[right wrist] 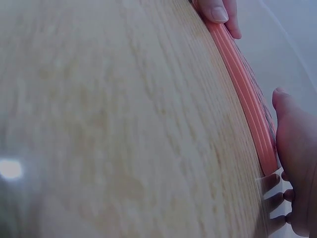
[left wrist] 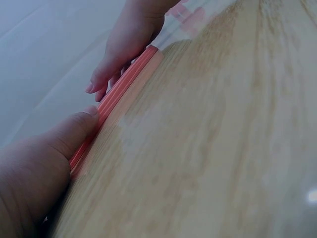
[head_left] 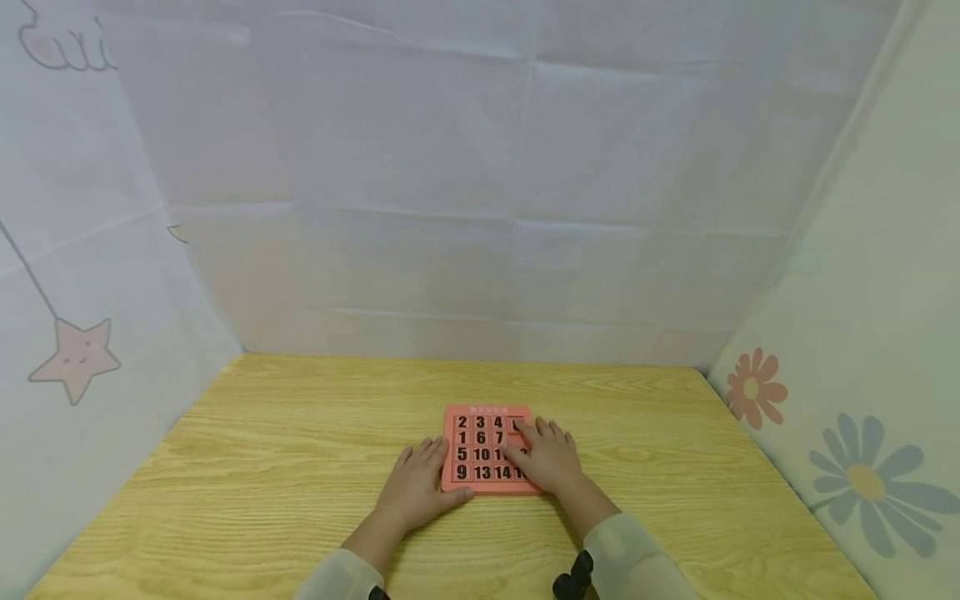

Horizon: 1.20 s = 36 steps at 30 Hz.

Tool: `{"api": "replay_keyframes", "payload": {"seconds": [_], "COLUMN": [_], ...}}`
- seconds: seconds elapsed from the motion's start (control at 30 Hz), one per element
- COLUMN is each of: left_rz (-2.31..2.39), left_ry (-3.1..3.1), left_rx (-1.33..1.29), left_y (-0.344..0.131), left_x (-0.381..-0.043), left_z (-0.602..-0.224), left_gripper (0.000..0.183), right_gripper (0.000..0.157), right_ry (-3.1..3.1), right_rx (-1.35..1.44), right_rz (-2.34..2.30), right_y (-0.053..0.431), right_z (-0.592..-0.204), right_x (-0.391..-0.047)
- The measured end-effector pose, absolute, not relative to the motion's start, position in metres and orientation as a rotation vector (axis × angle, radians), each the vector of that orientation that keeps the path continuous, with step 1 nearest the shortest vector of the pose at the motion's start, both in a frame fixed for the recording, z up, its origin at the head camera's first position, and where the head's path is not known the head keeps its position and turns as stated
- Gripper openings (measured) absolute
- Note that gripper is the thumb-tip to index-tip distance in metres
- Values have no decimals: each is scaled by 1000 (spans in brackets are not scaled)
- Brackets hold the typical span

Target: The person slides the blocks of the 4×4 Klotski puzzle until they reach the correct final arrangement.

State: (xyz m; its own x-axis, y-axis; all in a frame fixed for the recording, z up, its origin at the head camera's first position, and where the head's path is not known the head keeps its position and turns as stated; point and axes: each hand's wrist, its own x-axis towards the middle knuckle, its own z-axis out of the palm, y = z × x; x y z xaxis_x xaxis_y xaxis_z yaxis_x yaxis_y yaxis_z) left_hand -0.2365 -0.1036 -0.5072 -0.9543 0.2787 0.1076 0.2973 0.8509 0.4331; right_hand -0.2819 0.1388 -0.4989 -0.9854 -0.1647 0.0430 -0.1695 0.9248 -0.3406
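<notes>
A pink number slide puzzle (head_left: 491, 490) lies flat on the wooden table (head_left: 300, 467), its black-numbered tiles in rows. Against its left edge rest the fairly straight fingers of my left hand (head_left: 416, 489), the thumb along the front edge near the corner. My right hand (head_left: 553, 461) is over the puzzle's right side. Its index fingertip touches the top-right tile, whose number is partly covered. The thumb hovers or rests near the middle rows; I cannot tell which. Some right-hand tiles are hidden under this hand. Both wrist views show the puzzle's ridged pink side (left wrist: 121, 91) edge-on.
Pale cloth walls (head_left: 420, 208) rise behind the table and on both sides. A pink star (head_left: 75, 358) is printed on the left one, flowers (head_left: 866, 483) on the right one. Dark round items (head_left: 573, 577) sit by the right sleeve.
</notes>
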Motion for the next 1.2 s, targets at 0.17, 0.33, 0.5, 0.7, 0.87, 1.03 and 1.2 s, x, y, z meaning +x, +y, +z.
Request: {"api": "replay_keyframes", "payload": {"seconds": [0.17,0.33,0.5,0.7,0.87,1.03,1.2], "left_rz": [-698,-712,-708,-702,-690,-684,-679], "left_ry": [-2983,-2975,-2978,-2980,-2980,-2985,-2986], "left_rx": [-464,-462,-467,-469,-472,-465,-467], "left_y": [-104,-104,-104,-104,-104,-104,-104], "left_x": [-238,-239,-238,-238,-239,-239,-239], "left_z": [-508,-509,-509,-508,-509,-508,-507], "left_gripper": [101,101,101,101,102,101,100], "right_gripper": [70,70,70,68,68,67,68], "right_ry": [-3070,-3063,-3061,-3053,-3041,-3033,-3026], "right_rx": [280,298,313,318,326,329,333], "right_rz": [555,560,553,560,596,625,635], "right_y": [139,140,141,142,143,144,143], "right_z": [-498,-497,-497,-499,-500,-501,-500], "right_x": [-279,-276,-273,-270,-268,-265,-262]}}
